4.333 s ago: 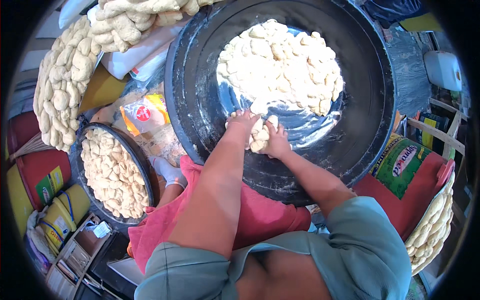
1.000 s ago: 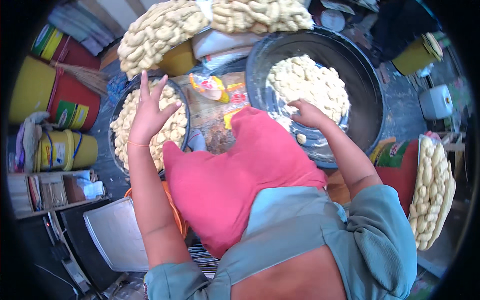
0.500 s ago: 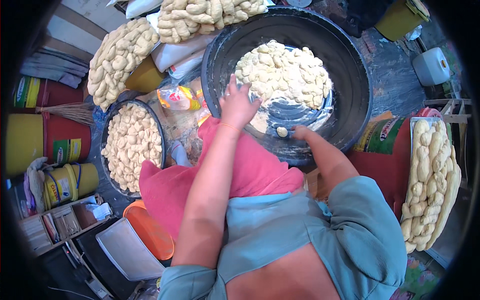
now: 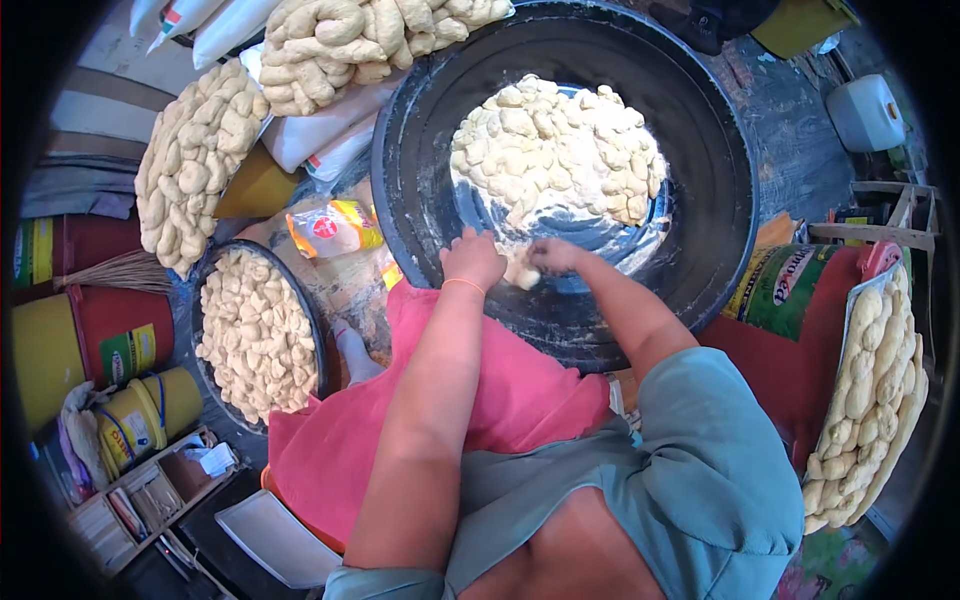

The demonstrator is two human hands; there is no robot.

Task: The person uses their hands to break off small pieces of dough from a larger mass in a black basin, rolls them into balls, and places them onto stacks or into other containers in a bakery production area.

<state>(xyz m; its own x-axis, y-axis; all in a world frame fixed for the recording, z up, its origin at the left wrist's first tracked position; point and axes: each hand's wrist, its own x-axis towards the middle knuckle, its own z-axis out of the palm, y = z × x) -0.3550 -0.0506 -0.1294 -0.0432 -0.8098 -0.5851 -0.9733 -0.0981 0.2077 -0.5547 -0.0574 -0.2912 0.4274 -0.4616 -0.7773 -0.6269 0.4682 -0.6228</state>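
Note:
My left hand [image 4: 474,258] rests near the front-left inner side of a large black round tub [image 4: 720,150], fingers apart and slightly bent, with nothing visible in them. Beside it, my right hand [image 4: 556,255] has its fingers curled on a small dough piece [image 4: 522,270]. Behind my hands lies a mound of floured pale dough pieces [image 4: 550,145], with loose flour on the tub's bottom. A smaller black round tub [image 4: 314,325] full of cut dough pieces [image 4: 250,335] stands at my left.
Trays of shaped dough [image 4: 195,170] stand at upper left, another [image 4: 860,400] at right on a red bucket [image 4: 750,365]. White sacks [image 4: 330,135], a plastic bag [image 4: 330,230], stacked buckets [image 4: 125,335], a broom [image 4: 115,270] and a white jerrycan [image 4: 860,112] surround the tubs. Pink cloth [image 4: 510,390] covers my lap.
Since the last frames my left hand has come down and right, in beside my right hand, which has closed on the small dough piece. The view has also shifted.

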